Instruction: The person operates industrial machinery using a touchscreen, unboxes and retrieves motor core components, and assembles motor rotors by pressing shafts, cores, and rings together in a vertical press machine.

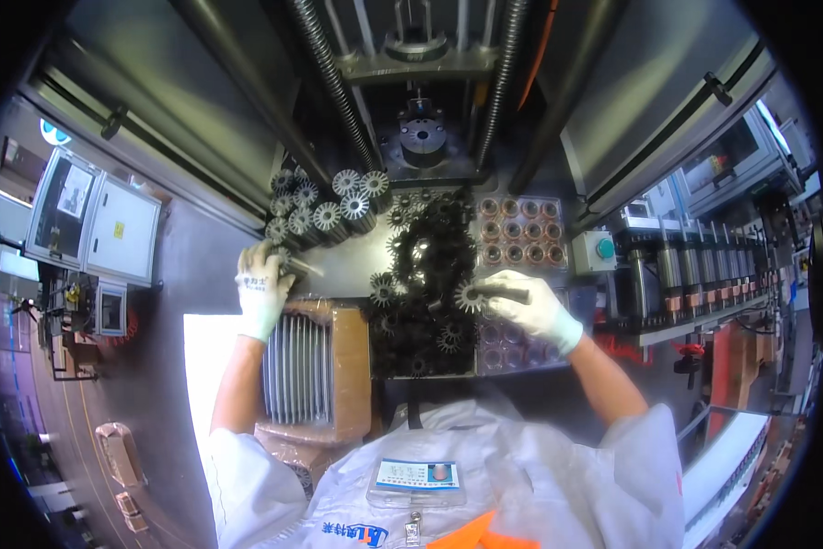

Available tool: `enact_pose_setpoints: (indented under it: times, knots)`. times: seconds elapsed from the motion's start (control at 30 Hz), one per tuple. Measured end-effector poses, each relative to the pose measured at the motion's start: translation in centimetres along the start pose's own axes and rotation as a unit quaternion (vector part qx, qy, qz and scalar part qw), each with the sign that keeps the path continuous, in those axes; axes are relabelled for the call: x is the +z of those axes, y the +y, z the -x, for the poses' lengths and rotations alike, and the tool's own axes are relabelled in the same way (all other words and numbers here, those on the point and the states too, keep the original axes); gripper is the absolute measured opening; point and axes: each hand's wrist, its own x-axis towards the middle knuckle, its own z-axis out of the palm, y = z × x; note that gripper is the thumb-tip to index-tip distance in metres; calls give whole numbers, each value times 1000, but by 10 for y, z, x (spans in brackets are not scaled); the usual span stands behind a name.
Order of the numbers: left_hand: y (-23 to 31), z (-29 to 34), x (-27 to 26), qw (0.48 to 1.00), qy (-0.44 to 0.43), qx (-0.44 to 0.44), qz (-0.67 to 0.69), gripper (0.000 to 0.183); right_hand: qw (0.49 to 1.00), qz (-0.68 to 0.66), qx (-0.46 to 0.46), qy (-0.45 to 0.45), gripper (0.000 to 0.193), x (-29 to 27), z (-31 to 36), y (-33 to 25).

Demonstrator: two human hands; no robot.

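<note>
White gloves cover both my hands. My left hand (pixel 263 279) is at the left edge of the metal worktop, fingers curled round a slim metal rod (pixel 306 265) that points right across the plate. Directly beyond it stand several stacked slotted metal cores (pixel 327 216), upright with toothed ends facing up. My right hand (pixel 532 309) pinches a dark, toothed slotted disc (pixel 470 296) at the right side of a heap of loose black slotted discs (pixel 420 320). The fingers partly hide that disc's right edge.
Clear trays of copper-coloured ring parts (pixel 523 229) lie right of the heap. A cardboard box of upright thin sheets (pixel 352 366) sits at the near left. A press fixture (pixel 422 142) stands behind, between vertical rods. A green-button control box (pixel 596 251) is at the right.
</note>
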Motion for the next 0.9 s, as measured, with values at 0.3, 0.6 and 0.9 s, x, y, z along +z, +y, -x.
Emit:
enact_pose_setpoints:
  times: [0.3,0.6,0.9]
  knots:
    - [39,14,-32,999,-23,-18,31,37,982,-88,-102,133,31,-30,-120,-41]
    - [88,-20,-68,941,40,-64,330,33,950,-25,-165,262,33,-52,-273,-58]
    - [114,-96,-43,913,96,15,396,34,932,126,-71,333,40,-63,-295,-23]
